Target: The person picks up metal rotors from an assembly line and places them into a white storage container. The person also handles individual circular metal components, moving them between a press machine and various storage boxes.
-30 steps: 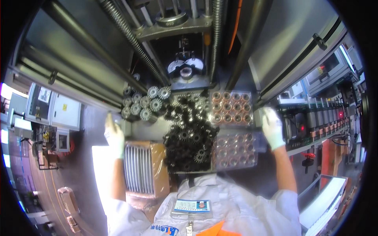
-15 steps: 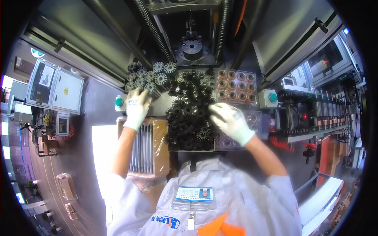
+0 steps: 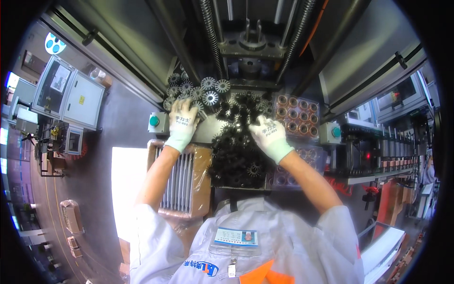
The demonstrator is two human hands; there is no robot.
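My left hand (image 3: pixel 183 120), in a white glove with a pale green cuff, lies over the near side of a group of silver slotted metal cores (image 3: pixel 208 84). Its fingers are bent and apart, touching the cores; their tips are partly hidden among them. My right hand (image 3: pixel 269 135), gloved the same way, is at the right side of a heap of black toothed ring pieces (image 3: pixel 234 161). Its fingers are curled together toward the pieces, and what they pinch, if anything, is hidden.
Clear trays with copper-coloured ring parts (image 3: pixel 293 114) stand to the right. Green push buttons (image 3: pixel 153 121) (image 3: pixel 336 132) flank the work surface. Ahead is a press fixture (image 3: pixel 249 66) between columns and springs. A carton of metal rods (image 3: pixel 178 182) stands near left.
My view has shifted, so the bench sits farther right in it. My right hand has moved farther in over the black heap, its fingers curling. My left hand stays at the silver cores.
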